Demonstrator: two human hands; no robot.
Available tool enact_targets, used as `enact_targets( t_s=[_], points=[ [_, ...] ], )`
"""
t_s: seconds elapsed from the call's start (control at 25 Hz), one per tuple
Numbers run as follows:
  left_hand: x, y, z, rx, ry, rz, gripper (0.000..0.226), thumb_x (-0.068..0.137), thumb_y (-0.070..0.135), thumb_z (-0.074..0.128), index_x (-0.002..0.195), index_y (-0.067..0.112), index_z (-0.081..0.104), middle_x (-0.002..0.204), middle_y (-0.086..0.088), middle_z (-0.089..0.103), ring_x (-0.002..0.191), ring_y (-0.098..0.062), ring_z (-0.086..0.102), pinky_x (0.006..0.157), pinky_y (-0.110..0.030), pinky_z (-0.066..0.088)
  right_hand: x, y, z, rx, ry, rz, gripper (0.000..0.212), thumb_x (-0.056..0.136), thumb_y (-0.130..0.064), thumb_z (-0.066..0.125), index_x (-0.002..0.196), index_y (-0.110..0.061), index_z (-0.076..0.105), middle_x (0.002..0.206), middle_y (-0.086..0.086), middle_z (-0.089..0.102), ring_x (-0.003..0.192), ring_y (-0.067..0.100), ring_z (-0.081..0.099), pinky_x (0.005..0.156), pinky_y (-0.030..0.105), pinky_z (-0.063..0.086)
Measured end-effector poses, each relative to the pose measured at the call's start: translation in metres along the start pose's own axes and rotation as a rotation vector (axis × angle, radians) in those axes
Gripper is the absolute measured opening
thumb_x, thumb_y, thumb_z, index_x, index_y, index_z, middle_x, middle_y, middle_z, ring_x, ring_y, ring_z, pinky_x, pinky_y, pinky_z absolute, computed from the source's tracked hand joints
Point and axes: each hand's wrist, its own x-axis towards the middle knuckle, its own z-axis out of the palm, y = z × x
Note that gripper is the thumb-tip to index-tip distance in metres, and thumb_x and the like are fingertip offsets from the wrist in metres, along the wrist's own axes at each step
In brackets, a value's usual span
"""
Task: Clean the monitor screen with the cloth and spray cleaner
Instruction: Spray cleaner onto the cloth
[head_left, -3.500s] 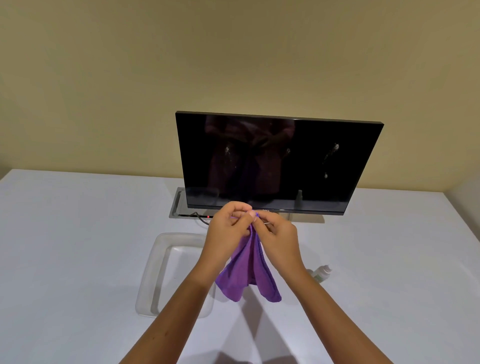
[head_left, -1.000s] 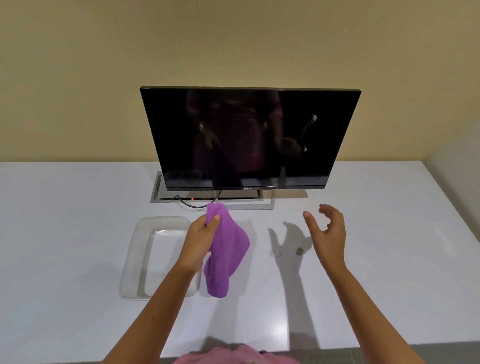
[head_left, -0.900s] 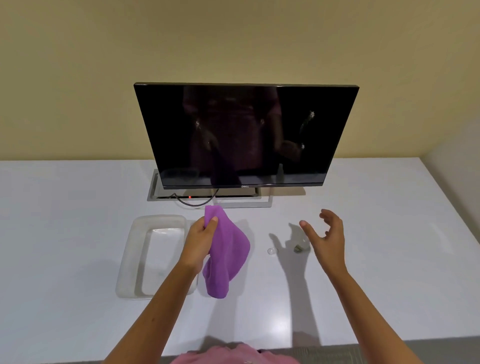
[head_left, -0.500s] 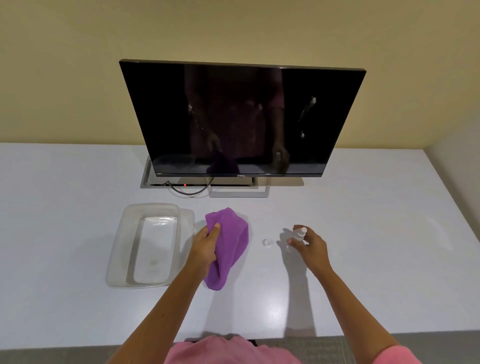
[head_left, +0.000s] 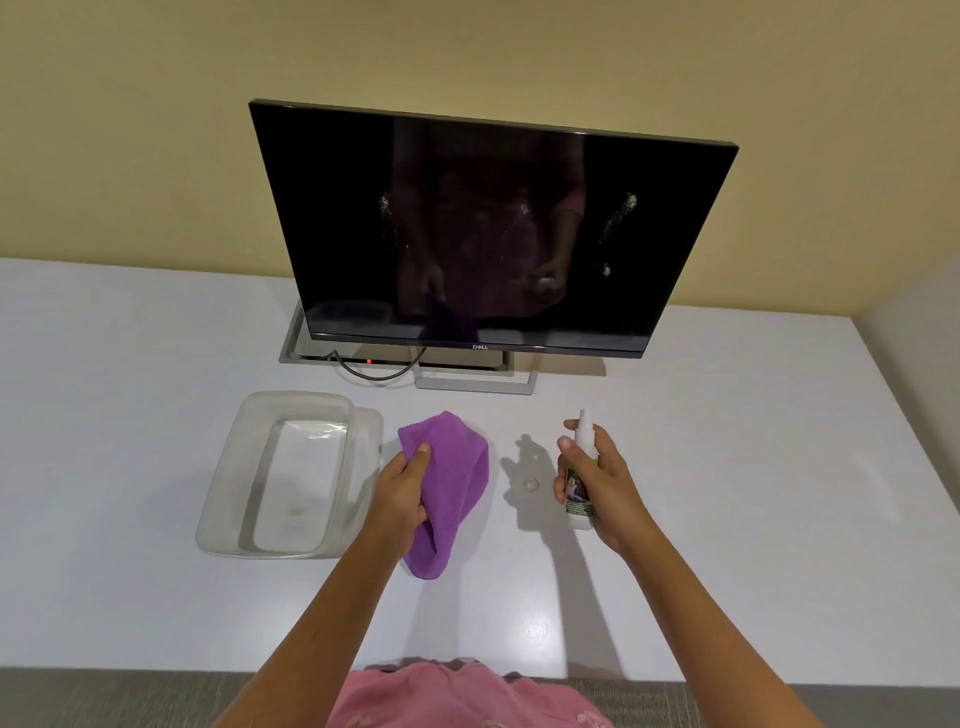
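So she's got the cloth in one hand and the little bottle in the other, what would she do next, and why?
Probably raise the spray bottle in her right hand toward the monitor and spritz it, or the purple cloth her left hand grips. Whitish specks show on the dark screen, the bottle's nozzle is uncapped, and a small clear cap lies on the table.

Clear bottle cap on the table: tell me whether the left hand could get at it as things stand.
Probably not without letting go first. The small clear cap lies uncovered on the white table, just right of the purple cloth, so the way looks free, but the left hand grips that cloth.
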Motion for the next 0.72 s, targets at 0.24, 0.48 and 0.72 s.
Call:
enact_targets(
  t_s=[0.24, 0.48, 0.72],
  points=[
    [-0.008, 0.004, -0.002, -0.025, -0.013, 0.016, 0.033, 0.093, 0.037, 0.054, 0.123, 0.02, 0.055, 0.113, -0.005, 0.063, 0.101, -0.028, 0.062, 0.076, -0.043, 0.058, -0.001, -0.014, 0.019, 0.257, -0.11, 0.09, 0.041, 0.086, -0.04, 0.064, 0.123, -0.047, 0.05, 0.068, 0.003, 0.053, 0.048, 0.012, 0.042, 0.047, 0.024, 0.042],
    [-0.013, 0.007, 0.0, -0.012, -0.071, 0.008, 0.035, 0.092, 0.039, 0.056, 0.122, 0.02, 0.056, 0.113, -0.006, 0.065, 0.103, -0.029, 0.062, 0.075, -0.041, 0.059, -0.001, -0.019, 0.037, -0.054, -0.27, 0.114, 0.056, 0.09, -0.017, 0.06, 0.125, -0.057, 0.041, 0.072, 0.005, 0.056, 0.051, 0.018, 0.052, 0.057, 0.037, 0.054],
    [-0.012, 0.011, 0.004, 0.108, -0.039, 0.09, 0.015, 0.096, 0.038, 0.048, 0.099, 0.03, 0.06, 0.101, -0.003, 0.068, 0.095, -0.025, 0.064, 0.08, -0.04, 0.055, 0.0, 0.005, 0.059, -0.785, -0.253, -0.281, 0.073, 0.082, -0.009, 0.055, 0.131, -0.058, 0.031, 0.091, 0.002, 0.068, 0.053, 0.005, 0.055, 0.055, 0.027, 0.053]
  ],
)
